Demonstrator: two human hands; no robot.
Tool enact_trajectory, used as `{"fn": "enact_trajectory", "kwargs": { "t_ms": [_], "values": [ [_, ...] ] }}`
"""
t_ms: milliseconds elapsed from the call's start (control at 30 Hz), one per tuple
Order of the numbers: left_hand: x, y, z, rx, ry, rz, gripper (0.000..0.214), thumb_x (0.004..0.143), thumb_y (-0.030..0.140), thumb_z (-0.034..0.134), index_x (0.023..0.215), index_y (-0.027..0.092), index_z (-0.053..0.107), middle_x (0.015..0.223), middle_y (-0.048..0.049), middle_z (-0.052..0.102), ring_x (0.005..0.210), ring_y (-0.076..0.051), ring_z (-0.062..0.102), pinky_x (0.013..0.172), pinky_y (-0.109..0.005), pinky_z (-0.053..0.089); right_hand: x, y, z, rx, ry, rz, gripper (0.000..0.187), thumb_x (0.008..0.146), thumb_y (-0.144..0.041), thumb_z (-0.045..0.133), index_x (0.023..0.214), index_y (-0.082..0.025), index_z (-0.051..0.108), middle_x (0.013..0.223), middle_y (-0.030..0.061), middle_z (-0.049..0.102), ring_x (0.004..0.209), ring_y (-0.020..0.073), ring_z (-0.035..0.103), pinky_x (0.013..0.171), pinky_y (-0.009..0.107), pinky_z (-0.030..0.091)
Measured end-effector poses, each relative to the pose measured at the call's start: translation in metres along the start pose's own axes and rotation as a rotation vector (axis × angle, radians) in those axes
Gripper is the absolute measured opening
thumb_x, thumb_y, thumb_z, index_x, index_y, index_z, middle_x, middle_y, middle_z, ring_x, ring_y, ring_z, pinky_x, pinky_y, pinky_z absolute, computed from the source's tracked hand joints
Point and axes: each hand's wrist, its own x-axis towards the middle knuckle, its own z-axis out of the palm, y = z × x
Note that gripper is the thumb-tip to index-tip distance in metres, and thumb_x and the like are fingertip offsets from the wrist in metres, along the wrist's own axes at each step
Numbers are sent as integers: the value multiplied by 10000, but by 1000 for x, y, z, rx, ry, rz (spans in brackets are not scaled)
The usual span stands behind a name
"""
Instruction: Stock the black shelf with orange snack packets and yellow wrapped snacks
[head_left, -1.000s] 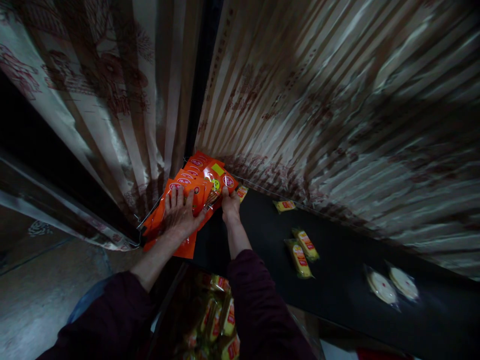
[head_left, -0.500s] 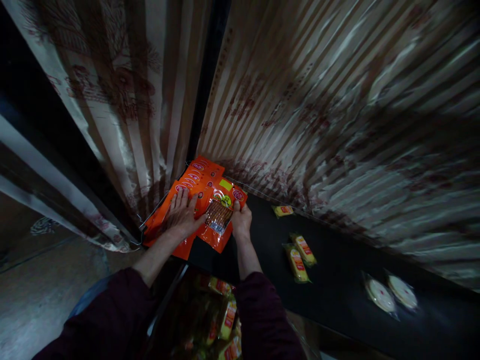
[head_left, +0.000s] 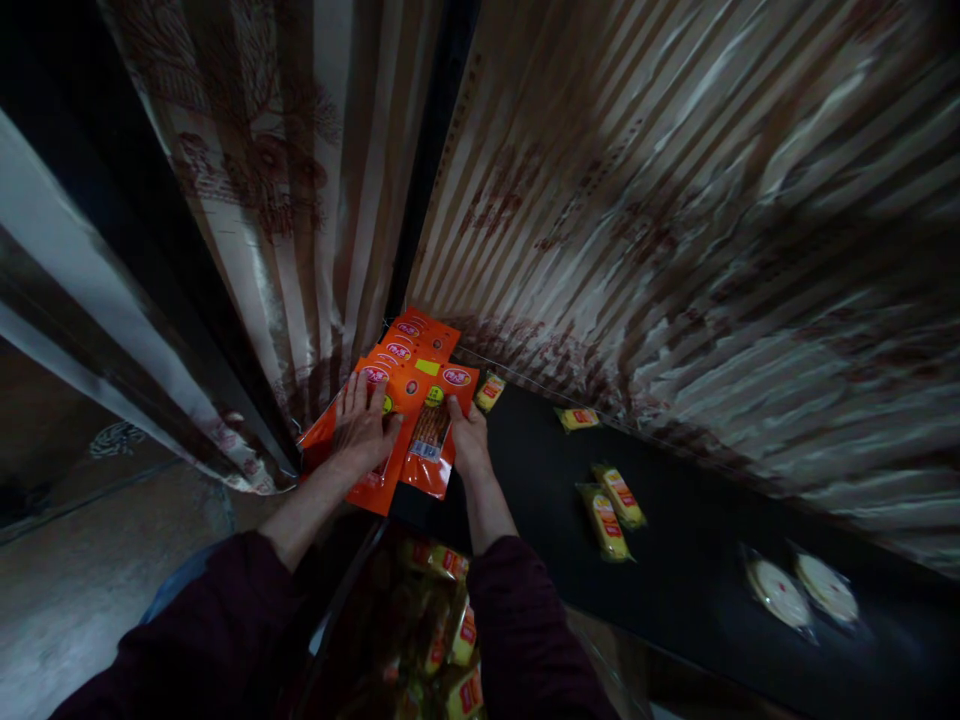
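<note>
At the left end of a black shelf (head_left: 536, 490) lie several overlapping orange snack packets (head_left: 406, 385). My left hand (head_left: 361, 430) rests flat on the nearest ones, fingers spread. One orange snack packet (head_left: 430, 432), with a clear window showing brown sticks, lies at the right of the pile. My right hand (head_left: 469, 442) holds its right edge, thumb on top and the other fingers mostly hidden. Just beyond that hand is a small yellow wrapped snack (head_left: 490, 391).
More yellow wrapped snacks (head_left: 606, 522) lie along the shelf, with two round white packaged items (head_left: 780, 596) farther right. Below the front edge, a dark container holds several yellow packs (head_left: 465, 632). Patterned curtains (head_left: 570, 230) hang behind and at the left.
My right hand has drawn the windowed packet left and flatter against the pile. A yellow snack behind it has come into view. My left hand stays on the packets; the view has shifted slightly.
</note>
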Motion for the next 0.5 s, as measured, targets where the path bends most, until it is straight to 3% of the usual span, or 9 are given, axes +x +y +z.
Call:
{"fn": "enact_trajectory", "kwargs": {
  "t_ms": [267,367,500],
  "values": [
    [1,-5,0,-95,-4,-31,604,843,385,484,1389,143,393,1539,-117,252,1446,-277,95,1157,-426,220,-26,-4,20,114,-157,150,403,578,-338,790,916,-194,623,885,25,738,753,195,691,717,338,553],
    [1,-5,2,-130,-12,-26,597,850,378,472,1380,112,400,1541,-138,237,1444,-287,93,1159,-432,215,-30,1,26,24,-177,117,410,575,-288,782,941,-207,615,913,15,735,777,184,688,753,334,548],
    [0,-5,2,-170,21,-21,546,858,334,446,1354,107,429,1521,-128,292,1441,-276,121,1159,-431,226,-35,8,37,-126,-96,29,397,594,-244,743,968,-230,611,916,-2,732,809,171,673,753,300,536]
  ]
}}
